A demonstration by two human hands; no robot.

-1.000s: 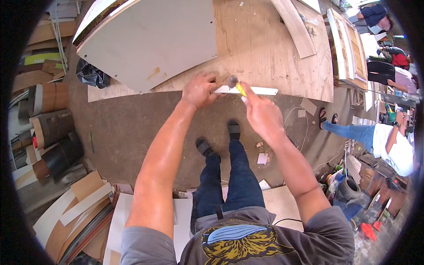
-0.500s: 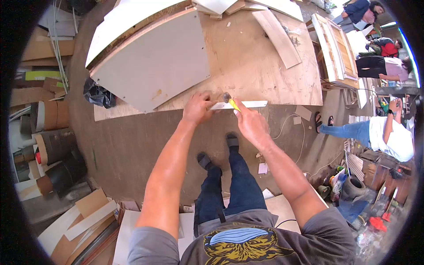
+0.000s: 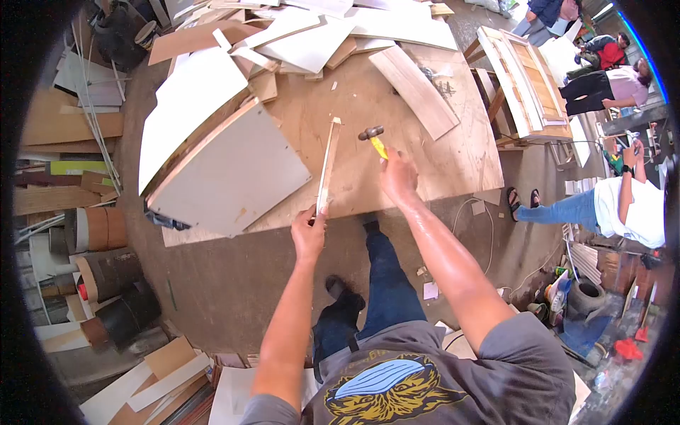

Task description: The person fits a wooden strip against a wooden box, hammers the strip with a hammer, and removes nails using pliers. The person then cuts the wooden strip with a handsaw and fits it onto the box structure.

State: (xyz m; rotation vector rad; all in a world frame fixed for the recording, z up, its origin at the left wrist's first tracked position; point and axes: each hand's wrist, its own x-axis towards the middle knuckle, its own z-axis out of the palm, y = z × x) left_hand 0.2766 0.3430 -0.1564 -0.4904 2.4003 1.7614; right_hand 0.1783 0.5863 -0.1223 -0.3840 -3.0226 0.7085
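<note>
Strip: The narrow strip (image 3: 327, 166) lay over the front part of the tabletop (image 3: 432, 166), pointing away from us; whether its far end touched the wood, we could not tell.
Left hand: Our left hand (image 3: 309, 237) had its fingers closed on the strip's near end, by the table's front edge.
Right hand: Our right hand (image 3: 399, 177) was wrapped around the yellow handle of a hammer (image 3: 379, 146), whose head was to the right of the strip and apart from it.
Handling: We judged that so thin a piece wanted a firm pinch and flat backing along its length (held by one end alone, it could flex or twist), with the hammer kept clear of our fingers and swung from a loose wrist.
Grey panel: To the left of the strip, a grey panel (image 3: 237, 170) took up much of the front corner.
Back of the table: Off-cuts (image 3: 304, 42) lay heaped across the far side, and a pale plank (image 3: 414, 92) rested nearer, to the right.
Room: Beyond the table's right side we had a panelled wooden piece (image 3: 531, 81) on legs and a person in a white top (image 3: 620, 212); boards (image 3: 71, 117) were stacked at the left, past the brown floor (image 3: 227, 290).
</note>
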